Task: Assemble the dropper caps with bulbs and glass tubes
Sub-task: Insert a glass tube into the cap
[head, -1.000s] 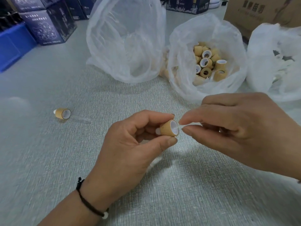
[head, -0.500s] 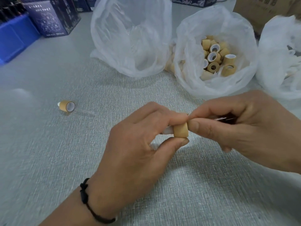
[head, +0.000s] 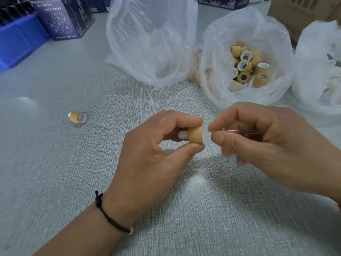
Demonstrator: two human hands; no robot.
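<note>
Since half a second ago the right hand (head: 273, 143) has drawn slightly back from the cap (head: 196, 134), so a short stretch of the glass tube (head: 207, 133) now shows between them; before, its fingertips met the cap's open end. Both hands sit a little higher over the table (head: 55, 182) than before.

Three plastic bags stand at the far side. The left bag (head: 151, 39) looks see-through, its contents unclear. The middle bag (head: 245, 60) holds a heap of loose caps (head: 247, 65), tan with white liners. The right bag (head: 321, 71) holds pale parts too blurred to name.

The left hand (head: 156, 154) pinches the cap between thumb and forefinger, the white bulb (head: 182, 135) poking out toward the palm. The right hand pinches the tube between thumb and forefinger, its tip at the cap's mouth. One finished dropper (head: 81, 118) lies on the table to the left, well apart.
</note>
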